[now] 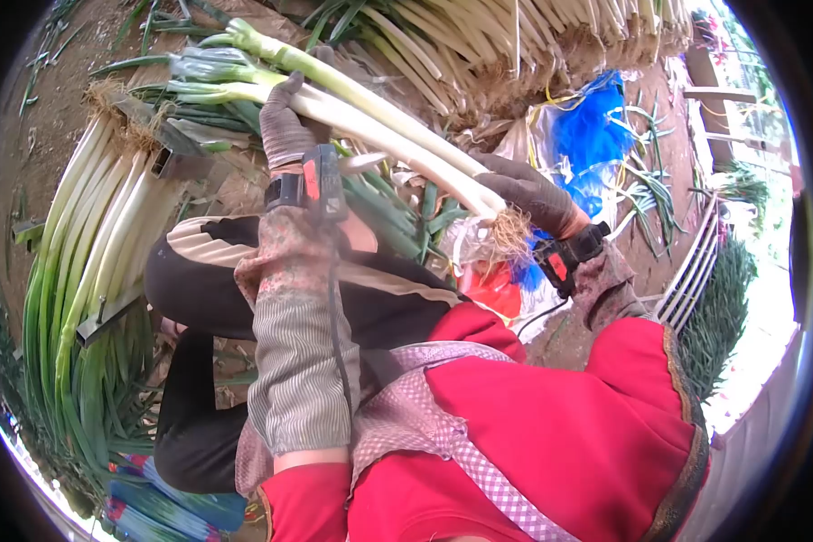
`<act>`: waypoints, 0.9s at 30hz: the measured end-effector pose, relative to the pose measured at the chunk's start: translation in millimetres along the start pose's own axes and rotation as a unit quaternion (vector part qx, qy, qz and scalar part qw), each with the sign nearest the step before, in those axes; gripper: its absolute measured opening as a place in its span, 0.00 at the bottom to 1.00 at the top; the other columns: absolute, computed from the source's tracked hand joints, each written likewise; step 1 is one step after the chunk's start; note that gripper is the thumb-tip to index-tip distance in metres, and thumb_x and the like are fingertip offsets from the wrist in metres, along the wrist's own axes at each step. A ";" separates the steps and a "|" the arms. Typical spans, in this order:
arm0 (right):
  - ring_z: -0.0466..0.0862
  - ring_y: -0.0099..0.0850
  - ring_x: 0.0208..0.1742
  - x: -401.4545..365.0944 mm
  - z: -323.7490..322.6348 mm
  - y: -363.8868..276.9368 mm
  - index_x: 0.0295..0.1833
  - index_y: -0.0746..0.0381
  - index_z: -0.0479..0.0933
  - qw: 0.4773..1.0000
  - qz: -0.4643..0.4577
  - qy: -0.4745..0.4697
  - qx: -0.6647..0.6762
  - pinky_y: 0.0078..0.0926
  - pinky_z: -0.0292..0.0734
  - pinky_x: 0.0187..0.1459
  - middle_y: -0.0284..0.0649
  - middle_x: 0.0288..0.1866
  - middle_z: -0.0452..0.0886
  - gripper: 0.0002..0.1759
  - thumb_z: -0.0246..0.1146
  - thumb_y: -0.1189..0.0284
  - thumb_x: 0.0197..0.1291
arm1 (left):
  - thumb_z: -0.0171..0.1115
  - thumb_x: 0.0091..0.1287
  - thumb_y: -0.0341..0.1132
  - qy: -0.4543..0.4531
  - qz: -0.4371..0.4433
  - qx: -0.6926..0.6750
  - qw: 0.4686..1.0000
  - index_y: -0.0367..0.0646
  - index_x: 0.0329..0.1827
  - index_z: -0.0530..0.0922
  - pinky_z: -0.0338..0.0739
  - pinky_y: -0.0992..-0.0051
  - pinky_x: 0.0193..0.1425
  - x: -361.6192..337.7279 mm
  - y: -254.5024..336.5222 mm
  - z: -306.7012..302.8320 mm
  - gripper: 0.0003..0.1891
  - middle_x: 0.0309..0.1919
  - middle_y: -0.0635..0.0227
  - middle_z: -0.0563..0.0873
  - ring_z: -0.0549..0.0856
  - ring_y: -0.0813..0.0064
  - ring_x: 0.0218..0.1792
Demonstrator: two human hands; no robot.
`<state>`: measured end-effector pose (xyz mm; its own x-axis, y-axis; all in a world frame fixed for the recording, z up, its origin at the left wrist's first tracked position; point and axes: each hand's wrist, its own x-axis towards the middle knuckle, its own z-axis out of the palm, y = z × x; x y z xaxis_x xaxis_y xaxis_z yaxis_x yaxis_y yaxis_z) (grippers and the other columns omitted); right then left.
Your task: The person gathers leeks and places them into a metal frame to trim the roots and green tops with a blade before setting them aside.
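My left hand (pixel 291 126), in a dirty grey-brown glove, is closed around a few thick green onions (pixel 384 131) near their leafy end. Their white stalks slant down to the right, with the roots at the lower end. At that end my right hand (pixel 531 191), also gloved, grips the stalks just above the roots. Its fingers are partly hidden behind them. To the left, a bundle of green onions (pixel 86 244) rests on a metal stand (pixel 108 321), roots up and leaves hanging down.
A large pile of green onions (pixel 515 36) lies at the top, roots facing me. Blue plastic (pixel 592 135) and loose leaves (pixel 650 181) lie on the soil at the right. A metal rack (pixel 691 262) stands beside more green leaves (pixel 723 307). My bent knee (pixel 190 271) is below the left bundle.
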<state>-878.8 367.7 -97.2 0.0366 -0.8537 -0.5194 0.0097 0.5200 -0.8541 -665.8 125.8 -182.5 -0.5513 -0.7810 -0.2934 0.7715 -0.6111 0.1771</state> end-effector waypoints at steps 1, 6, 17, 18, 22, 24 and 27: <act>0.79 0.34 0.67 2.2 -3.0 2.3 0.72 0.68 0.73 1.000 0.002 -0.005 -0.020 0.31 0.70 0.71 0.47 0.70 0.78 0.27 0.61 0.63 0.74 | 0.57 0.69 0.22 0.024 0.019 0.012 0.999 0.36 0.75 0.60 0.74 0.42 0.75 5.1 -2.3 -2.7 0.30 0.61 0.46 0.79 0.83 0.53 0.65; 0.89 0.43 0.46 -9.3 30.6 -39.5 0.62 0.61 0.79 0.715 -0.243 0.378 -0.536 0.39 0.83 0.43 0.47 0.48 0.89 0.21 0.69 0.67 0.65 | 0.59 0.70 0.24 0.119 0.083 0.081 0.986 0.38 0.71 0.64 0.78 0.43 0.71 18.5 -6.1 -3.1 0.26 0.56 0.53 0.82 0.85 0.54 0.58; 0.85 0.25 0.33 98.0 108.2 19.3 0.49 0.68 0.84 0.958 -0.079 0.167 0.219 0.24 0.78 0.34 0.40 0.34 0.87 0.15 0.66 0.64 0.71 | 0.59 0.71 0.26 0.107 0.104 0.055 0.987 0.32 0.66 0.67 0.81 0.47 0.69 12.0 -6.0 13.5 0.21 0.52 0.54 0.81 0.84 0.52 0.56; 0.84 0.24 0.32 100.6 108.7 19.3 0.49 0.68 0.84 0.954 -0.118 0.188 0.203 0.24 0.77 0.33 0.38 0.34 0.86 0.15 0.66 0.65 0.72 | 0.59 0.72 0.26 0.099 0.106 0.056 0.988 0.33 0.67 0.67 0.81 0.46 0.69 12.3 -4.1 14.4 0.22 0.52 0.53 0.81 0.84 0.53 0.56; 0.84 0.24 0.33 99.7 70.9 98.7 0.51 0.62 0.84 0.974 -0.098 0.186 -0.085 0.25 0.78 0.32 0.37 0.36 0.85 0.12 0.63 0.67 0.72 | 0.60 0.71 0.25 0.114 0.132 0.066 0.982 0.37 0.71 0.64 0.83 0.46 0.67 13.4 6.2 19.8 0.25 0.54 0.52 0.81 0.85 0.53 0.57; 0.83 0.26 0.36 93.5 33.9 179.0 0.52 0.63 0.83 0.957 -0.079 0.195 -0.199 0.27 0.77 0.35 0.37 0.37 0.83 0.13 0.62 0.65 0.73 | 0.60 0.71 0.23 0.116 0.134 0.064 0.982 0.37 0.71 0.64 0.84 0.44 0.66 13.5 7.7 16.4 0.26 0.56 0.52 0.82 0.85 0.54 0.59; 0.83 0.36 0.44 46.6 -15.8 247.9 0.58 0.61 0.81 0.919 0.116 0.281 -0.250 0.33 0.79 0.45 0.43 0.45 0.83 0.18 0.66 0.64 0.67 | 0.61 0.71 0.24 0.118 0.131 0.065 0.982 0.36 0.69 0.66 0.77 0.38 0.71 7.9 12.9 21.3 0.24 0.59 0.52 0.82 0.86 0.55 0.59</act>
<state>-890.4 456.4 -333.6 -0.5434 -0.6728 -0.5021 -0.3987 0.7332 -0.5509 -667.0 109.0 -162.6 -0.2390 -0.8710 -0.4292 0.8216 -0.4170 0.3887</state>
